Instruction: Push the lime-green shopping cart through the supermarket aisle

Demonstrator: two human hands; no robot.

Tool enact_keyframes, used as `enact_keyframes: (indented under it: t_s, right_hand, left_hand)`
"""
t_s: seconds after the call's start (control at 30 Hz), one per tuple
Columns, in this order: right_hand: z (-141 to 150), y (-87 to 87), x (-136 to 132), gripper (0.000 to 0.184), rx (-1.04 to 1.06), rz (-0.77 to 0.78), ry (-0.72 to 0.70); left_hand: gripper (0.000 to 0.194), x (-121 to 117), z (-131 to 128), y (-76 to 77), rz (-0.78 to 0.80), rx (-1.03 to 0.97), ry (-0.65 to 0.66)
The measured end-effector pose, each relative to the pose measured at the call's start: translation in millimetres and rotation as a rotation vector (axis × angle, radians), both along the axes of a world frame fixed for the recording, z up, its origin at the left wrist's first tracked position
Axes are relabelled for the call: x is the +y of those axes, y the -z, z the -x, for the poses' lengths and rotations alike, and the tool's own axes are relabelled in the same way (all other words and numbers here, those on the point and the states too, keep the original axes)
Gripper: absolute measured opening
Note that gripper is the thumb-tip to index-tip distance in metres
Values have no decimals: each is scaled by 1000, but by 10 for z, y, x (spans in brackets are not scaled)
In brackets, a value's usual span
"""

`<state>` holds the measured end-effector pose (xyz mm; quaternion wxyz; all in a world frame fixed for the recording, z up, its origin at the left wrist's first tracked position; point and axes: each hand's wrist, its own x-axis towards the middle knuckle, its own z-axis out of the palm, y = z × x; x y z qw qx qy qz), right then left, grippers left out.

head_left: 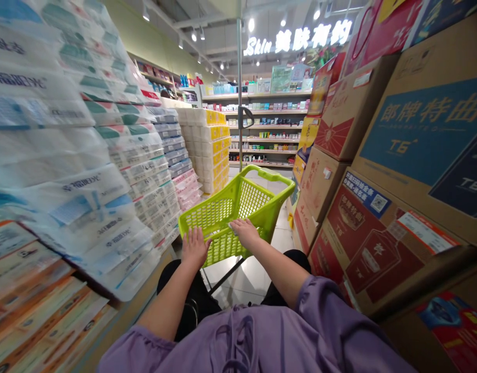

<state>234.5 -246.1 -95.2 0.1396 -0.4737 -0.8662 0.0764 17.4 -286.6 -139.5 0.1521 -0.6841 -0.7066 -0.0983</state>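
A bright green plastic shopping cart basket point(222, 210) with lattice sides stands in front of me, tilted in the view, on dark legs. My left hand point(194, 247) lies over its near rim at the left, fingers stretched and spread, with nothing seen in it. Further right, my right hand point(245, 233) rests on the near side of the basket, its fingers close together. A small pale grey-white piece point(231, 227) shows at its fingertips, too small to name. The palms of both hands are hidden.
Stacked tissue packs point(86, 181) line the left side, with yellow-and-white paper packs point(211, 147) beyond. Cardboard liquor boxes point(381, 228) rise close on the right. A metal pole point(240, 77) stands past the cart, before stocked shelves point(267, 124). Pale tiled floor point(280, 228) runs between.
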Motion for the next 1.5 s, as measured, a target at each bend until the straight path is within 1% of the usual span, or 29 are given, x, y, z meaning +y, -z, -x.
enact_keyframes:
  t_s: [0.07,0.13,0.2,0.27,0.3,0.43,0.5,0.57,0.67,0.73,0.83,0.97,1.07,1.2,1.3,1.4,1.47,1.5]
  right_hand:
    - [52,33,-2,55,-1,-11,35]
    - [131,81,-11,53,-10,-19,36]
    - [165,108,-7,51,-21,-34,-1]
    - [99,83,28,48,-33,-57,-22]
    - [28,51,59,46,-40,-68,-10]
    - [-304,-115,208,42,-63,-80,95]
    - [-369,-158,239,38,-63,-82,116]
    - [-338,-158,217,33,-56,-94,137]
    - [-201,-121,116,30,-43,-117,159]
    - [-112,-101,39,31,-38,-130,150]
    - [-30,-95,-63,31,-39,-139,109]
    - [-52,-112,-205,28,-44,-166,50]
    - [-183,-146,-335,23,-58,-179,67]
    - [-454,-241,-461,18,-72,-229,160]
    - [-602,-307,-488,19,-44,-306,251]
    - [-581,-275,-518,22,-26,-334,312]
    - [-479,-186,-555,25,-27,-314,285]
    - [-423,-133,-574,27,-30,-304,238]
  left_hand:
    - [66,8,-106,4,6,-3,19]
    - [65,1,-267,10,41,1,104]
    - [64,-11,-413,16,70,-2,191]
    - [62,-17,-491,21,80,-13,224]
    - [61,-15,-501,21,84,-17,229]
    - [61,16,-458,14,110,-1,244]
    - [62,29,-441,10,112,12,236]
    - [62,28,-425,7,113,19,226]
    - [62,-4,-360,-5,102,23,225]
    - [60,-42,-286,-24,86,19,215]
    - [55,-113,-177,-70,62,-11,159]
    - [46,-232,-129,-125,25,-59,71]
    - [44,-349,-158,-128,-11,-74,47]
    - [42,-497,-201,-99,-39,-86,103]
    - [41,-537,-222,-75,-58,-103,164]
    - [39,-503,-258,-56,-75,-134,202]
    - [38,-456,-293,-58,-83,-155,224]
    - [38,-432,-311,-66,-85,-163,231]
